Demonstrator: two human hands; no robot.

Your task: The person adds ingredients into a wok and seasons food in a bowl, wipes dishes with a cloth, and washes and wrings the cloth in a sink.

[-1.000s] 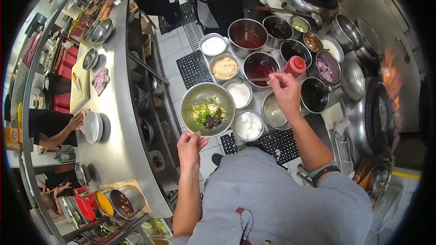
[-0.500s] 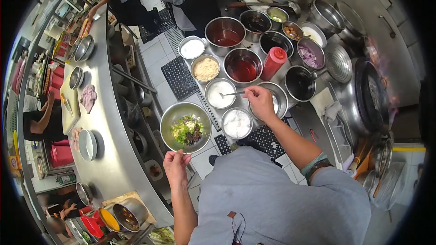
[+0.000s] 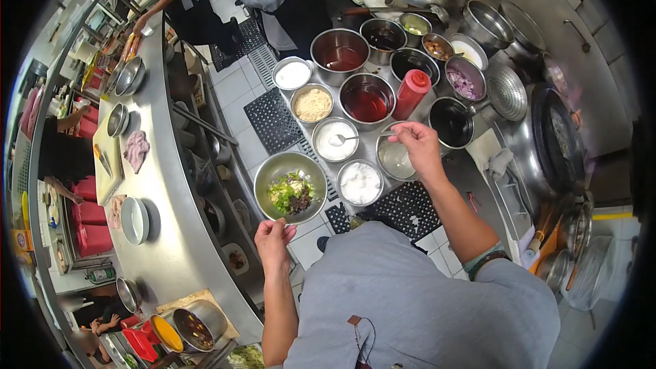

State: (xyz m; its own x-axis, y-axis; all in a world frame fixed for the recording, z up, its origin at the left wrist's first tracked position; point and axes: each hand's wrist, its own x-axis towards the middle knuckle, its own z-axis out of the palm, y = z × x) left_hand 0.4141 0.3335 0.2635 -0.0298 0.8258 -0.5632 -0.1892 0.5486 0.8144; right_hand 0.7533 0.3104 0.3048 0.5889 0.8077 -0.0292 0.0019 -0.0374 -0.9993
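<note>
My left hand (image 3: 275, 242) pinches the near rim of a metal mixing bowl (image 3: 263, 212) holding chopped green pieces, pale minced bits and a dark clump. My right hand (image 3: 418, 150) is closed, thumb and fingers pinching a thin metal handle (image 3: 388, 133) like a spoon's; its other end is hard to make out. Below that hand stands a metal container (image 3: 399, 162) with pale contents, partly covered by the hand. A spoon (image 3: 340, 139) rests in the neighbouring pot of white powder (image 3: 333, 150), apart from my hand. Another pot of white granules (image 3: 360, 183) stands nearer me.
Pots of red liquid (image 3: 369, 100), tan powder (image 3: 312, 104) and dark sauce (image 3: 451, 125) crowd the counter around a red squeeze bottle (image 3: 413, 89). A wok (image 3: 562, 138) sits at right. A long steel counter (image 3: 167, 212) runs along the left. Co-workers stand beyond.
My right hand has let go of the spoon in the white powder and moved slightly right, now pinching another handle. The bowl and my left hand have shifted slightly right.
</note>
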